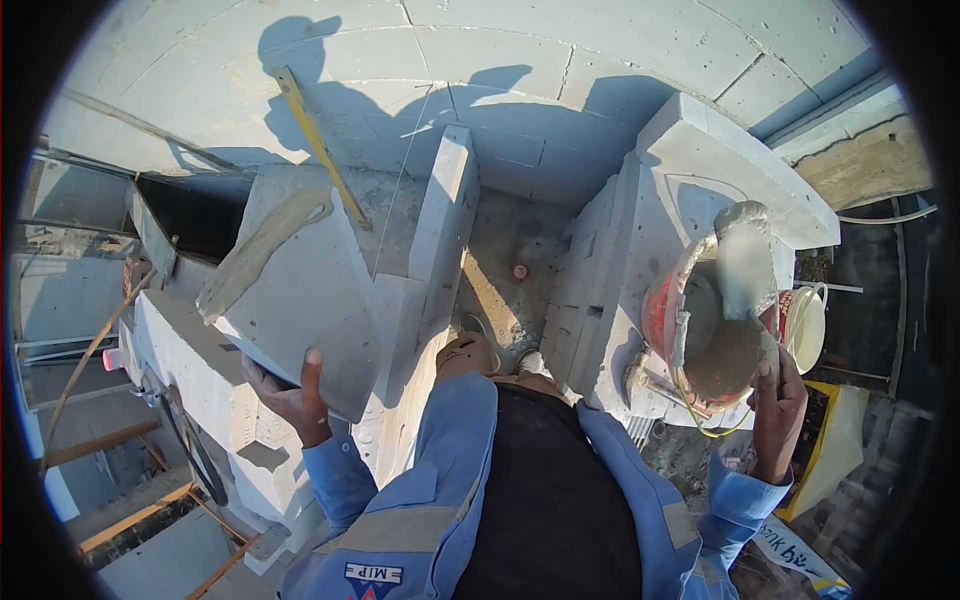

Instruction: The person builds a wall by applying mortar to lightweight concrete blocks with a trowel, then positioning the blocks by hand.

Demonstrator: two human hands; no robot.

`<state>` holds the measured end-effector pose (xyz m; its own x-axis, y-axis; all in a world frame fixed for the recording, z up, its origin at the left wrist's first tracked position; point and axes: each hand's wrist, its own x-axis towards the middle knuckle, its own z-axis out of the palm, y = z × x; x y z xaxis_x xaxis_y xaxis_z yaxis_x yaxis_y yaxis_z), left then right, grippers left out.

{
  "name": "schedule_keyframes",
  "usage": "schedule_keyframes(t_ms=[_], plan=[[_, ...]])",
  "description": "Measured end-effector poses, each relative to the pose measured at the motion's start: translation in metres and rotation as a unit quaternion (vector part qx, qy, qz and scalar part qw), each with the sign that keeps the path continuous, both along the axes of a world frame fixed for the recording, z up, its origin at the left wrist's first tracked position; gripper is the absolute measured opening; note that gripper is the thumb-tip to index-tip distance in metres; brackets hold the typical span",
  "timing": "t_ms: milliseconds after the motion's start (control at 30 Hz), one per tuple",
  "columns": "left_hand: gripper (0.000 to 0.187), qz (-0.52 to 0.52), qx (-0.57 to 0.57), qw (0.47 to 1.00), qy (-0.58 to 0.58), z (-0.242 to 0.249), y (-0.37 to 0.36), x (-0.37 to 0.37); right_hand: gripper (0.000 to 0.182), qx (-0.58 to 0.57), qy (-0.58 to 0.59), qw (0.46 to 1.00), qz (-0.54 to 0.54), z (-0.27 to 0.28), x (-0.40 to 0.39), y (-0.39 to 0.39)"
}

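My left hand [298, 400] is at the lower edge of a pale aerated concrete block [305, 290], thumb on its face and fingers partly hidden behind it. A strip of grey mortar [262, 250] lies along the block's upper left side. My right hand [778, 410] is closed around the handle of a trowel [745, 265], and the handle is mostly hidden by the fingers. Its mortar-coated blade stands over a red bucket [660, 315], which has wet grey mortar inside and sits on stacked blocks.
A yellow spirit level [320, 145] leans against the block wall [530, 60]. A string hangs nearby. Stacked blocks [590, 270] stand right of a narrow gap where my feet are. A white bucket [803, 325] is beyond the red one. Timber pieces [140, 515] lie lower left.
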<state>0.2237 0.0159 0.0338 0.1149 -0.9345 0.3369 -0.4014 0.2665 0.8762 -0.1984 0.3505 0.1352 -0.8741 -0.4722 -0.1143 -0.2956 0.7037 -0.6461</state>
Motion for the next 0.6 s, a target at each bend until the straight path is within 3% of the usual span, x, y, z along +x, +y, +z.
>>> schedule_keyframes(t_ms=[33, 200, 233, 300, 367, 433, 600], plan=[[0.095, 0.006, 0.004, 1.000, 0.002, -0.003, 0.000, 0.003, 0.054, -0.013, 0.042, 0.999, -0.001, 0.002, 0.009, -0.014], [0.097, -0.026, 0.011, 0.999, 0.040, -0.014, -0.012, 0.009, 0.042, -0.112, -0.122, 0.985, 0.037, -0.028, 0.054, -0.114], [0.097, -0.023, 0.012, 0.999, 0.040, -0.015, -0.012, 0.010, 0.041, -0.108, -0.148, 0.982, 0.043, -0.047, 0.058, -0.135], [0.098, -0.041, 0.035, 0.997, 0.051, -0.018, -0.013, 0.012, 0.040, -0.129, -0.097, 0.983, 0.089, -0.105, 0.064, -0.180], [0.099, -0.040, 0.048, 0.998, 0.031, -0.030, -0.011, 0.022, 0.040, -0.060, -0.043, 0.993, 0.088, -0.142, 0.074, -0.230], [0.100, -0.041, 0.061, 0.997, 0.012, -0.035, -0.011, 0.028, 0.042, -0.063, -0.028, 0.993, 0.096, -0.179, 0.083, -0.274], [0.103, -0.020, 0.100, 0.994, 0.038, -0.033, -0.008, 0.031, 0.039, -0.129, -0.129, 0.976, 0.121, -0.277, 0.091, -0.372]])
